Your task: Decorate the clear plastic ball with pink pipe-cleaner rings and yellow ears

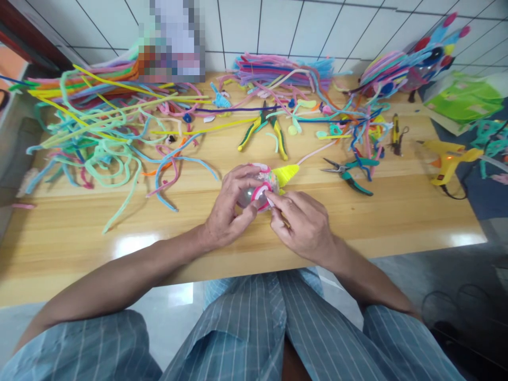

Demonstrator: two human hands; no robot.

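Note:
Near the front of the wooden table, my left hand is wrapped round a clear plastic ball. A pink and white ring of fuzzy pipe cleaner lies against the ball's front. My right hand pinches at that ring's right side with thumb and forefinger; what sits between the fingertips is too small to make out. A yellow pointed piece sticks out from the ball's upper right, with a pale pink pipe cleaner running off beyond its tip.
Yellow-handled pliers lie behind the ball, green-handled needle-nose pliers to its right. A yellow glue gun with a lit orange light stands at the right edge. Tangled pipe cleaners spread over the left; bundles line the wall.

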